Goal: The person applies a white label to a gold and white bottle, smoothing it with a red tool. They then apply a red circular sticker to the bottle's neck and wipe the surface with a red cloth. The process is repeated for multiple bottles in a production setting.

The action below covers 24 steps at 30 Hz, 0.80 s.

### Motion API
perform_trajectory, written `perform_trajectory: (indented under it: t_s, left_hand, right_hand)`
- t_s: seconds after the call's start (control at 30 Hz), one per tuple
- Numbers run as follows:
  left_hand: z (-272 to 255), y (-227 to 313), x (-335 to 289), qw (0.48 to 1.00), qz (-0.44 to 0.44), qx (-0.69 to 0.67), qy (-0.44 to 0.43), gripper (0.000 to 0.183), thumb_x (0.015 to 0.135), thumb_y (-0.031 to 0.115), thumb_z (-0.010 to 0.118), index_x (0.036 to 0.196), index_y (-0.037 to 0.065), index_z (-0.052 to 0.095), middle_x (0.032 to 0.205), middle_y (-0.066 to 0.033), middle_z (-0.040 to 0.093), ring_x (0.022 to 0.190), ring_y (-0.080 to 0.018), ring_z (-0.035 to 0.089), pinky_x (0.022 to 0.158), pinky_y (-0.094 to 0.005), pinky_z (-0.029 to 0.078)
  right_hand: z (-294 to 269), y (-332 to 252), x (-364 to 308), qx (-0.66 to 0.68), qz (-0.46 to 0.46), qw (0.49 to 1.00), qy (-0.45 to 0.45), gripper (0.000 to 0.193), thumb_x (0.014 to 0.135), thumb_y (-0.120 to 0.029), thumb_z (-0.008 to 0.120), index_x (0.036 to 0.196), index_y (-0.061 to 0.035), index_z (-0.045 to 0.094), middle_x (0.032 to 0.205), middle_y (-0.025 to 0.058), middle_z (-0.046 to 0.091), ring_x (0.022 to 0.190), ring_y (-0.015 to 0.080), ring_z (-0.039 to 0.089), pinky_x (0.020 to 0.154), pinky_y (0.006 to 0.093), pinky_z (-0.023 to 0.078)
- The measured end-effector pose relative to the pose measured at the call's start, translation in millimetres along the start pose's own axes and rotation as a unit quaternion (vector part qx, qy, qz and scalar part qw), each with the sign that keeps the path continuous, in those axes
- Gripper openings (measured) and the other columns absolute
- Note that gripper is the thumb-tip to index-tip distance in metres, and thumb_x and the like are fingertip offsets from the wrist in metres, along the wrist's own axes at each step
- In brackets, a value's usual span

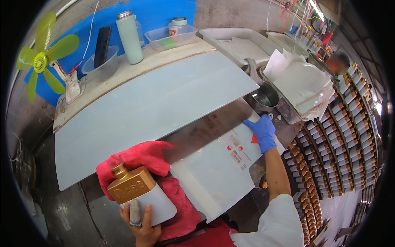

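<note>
The left hand (pixel 149 231) is closed on the lower side of a gold and white bottle (pixel 145 192), one finger wearing a pale cloth cover (pixel 134 213). The bottle is flat-sided and tilted, its neck toward the fan; a soft, crumpled red cloth (pixel 181 206) is bunched under and behind it, maybe so its shiny skin won't scratch. The right hand (pixel 263 131), in a stretchy blue glove, reaches over by the edge of some thin, smooth printed sheets (pixel 214 173). I can't tell if its fingers pinch anything. Just past it sits a round metal cup (pixel 264 99), perhaps there to be close by. A flat, pale board (pixel 152 107) stretches beyond the bottle. Farther out are the green plastic fan (pixel 40 61) and racks of bottles (pixel 341 136).
</note>
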<state>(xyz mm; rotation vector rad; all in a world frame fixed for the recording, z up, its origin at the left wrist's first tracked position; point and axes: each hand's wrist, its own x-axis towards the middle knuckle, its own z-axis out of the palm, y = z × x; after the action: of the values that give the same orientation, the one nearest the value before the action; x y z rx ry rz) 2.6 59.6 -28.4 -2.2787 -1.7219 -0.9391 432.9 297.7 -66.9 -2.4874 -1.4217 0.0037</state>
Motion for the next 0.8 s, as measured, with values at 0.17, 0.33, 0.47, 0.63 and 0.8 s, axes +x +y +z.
perform_trajectory:
  t_s: [0.17,0.33,0.47,0.63,0.8]
  left_hand:
    - [7,-4,-11,1.000,-0.019,-0.005,0.007,0.056,0.071,0.011,0.067,0.125,0.010,0.055,0.138,-0.0247,0.038,0.127,-0.0474,0.033,0.104,-0.0572,0.028]
    - [5,-3,-14,0.999,-0.042,-0.024,-0.010,0.056,0.069,0.011,0.068,0.124,0.010,0.055,0.138,-0.0248,0.038,0.128,-0.0468,0.033,0.104,-0.0596,0.025]
    - [8,-3,-14,0.998,-0.052,-0.025,-0.027,0.052,0.068,0.013,0.070,0.119,0.014,0.060,0.135,-0.0214,0.042,0.128,-0.0416,0.035,0.105,-0.0633,0.020]
    - [6,-3,-14,0.998,-0.062,-0.030,-0.012,0.053,0.068,0.015,0.072,0.120,0.014,0.061,0.133,-0.0210,0.043,0.128,-0.0410,0.035,0.105,-0.0614,0.022]
    - [5,-2,-13,0.999,-0.049,-0.013,-0.008,0.052,0.068,0.016,0.072,0.119,0.014,0.061,0.133,-0.0218,0.043,0.127,-0.0408,0.035,0.105,-0.0609,0.023]
  right_hand:
    - [5,-5,9,-0.007,0.040,0.999,0.017,0.072,0.064,-0.058,0.074,0.101,0.0019,0.061,0.107,0.0221,0.061,0.094,0.0367,0.063,0.077,0.0447,0.052]
    - [19,19,23,0.046,0.043,0.998,-0.006,0.044,0.075,-0.044,0.068,0.094,-0.0039,0.066,0.101,0.0208,0.063,0.090,0.0384,0.063,0.079,0.0459,0.050]
    - [37,54,35,0.121,-0.013,0.992,0.041,0.027,0.080,-0.032,0.062,0.087,-0.0064,0.069,0.089,0.0196,0.066,0.088,0.0368,0.063,0.078,0.0445,0.049]
    - [27,48,32,0.134,-0.047,0.990,0.006,0.029,0.079,-0.033,0.063,0.085,-0.0056,0.069,0.085,0.0184,0.067,0.084,0.0344,0.064,0.075,0.0423,0.049]
    - [20,40,30,0.066,-0.028,0.997,-0.009,0.031,0.077,-0.034,0.064,0.086,-0.0053,0.069,0.085,0.0172,0.067,0.083,0.0330,0.064,0.075,0.0407,0.050]
